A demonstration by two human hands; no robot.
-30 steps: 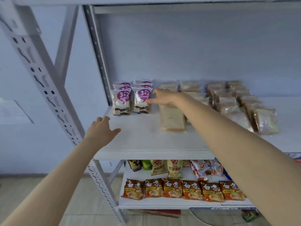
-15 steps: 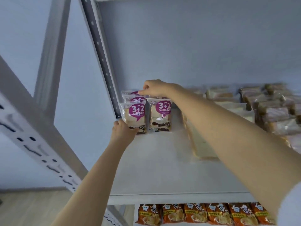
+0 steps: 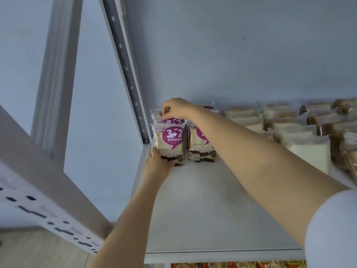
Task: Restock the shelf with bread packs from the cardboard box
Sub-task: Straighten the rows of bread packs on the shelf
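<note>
Purple-labelled "3+2" bread packs stand in two rows at the back left of the white shelf (image 3: 202, 206). My left hand (image 3: 157, 164) grips the bottom of the front pack of the left row (image 3: 171, 141). My right hand (image 3: 174, 108) reaches across the right row (image 3: 201, 147) and pinches the top edge of a rear pack (image 3: 156, 113) in the left row. The cardboard box is out of view.
Clear packs of pale sliced bread (image 3: 309, 153) and darker bread (image 3: 332, 120) fill the shelf's right side. A perforated grey upright (image 3: 125, 70) stands just left of the packs, another slanted post (image 3: 48, 194) nearer me. Orange snack packs (image 3: 237, 265) show on the shelf below.
The view has moved closer and up to the shelf. My left hand rose from the shelf edge to the front purple pack. My right hand shifted left onto the rear packs.
</note>
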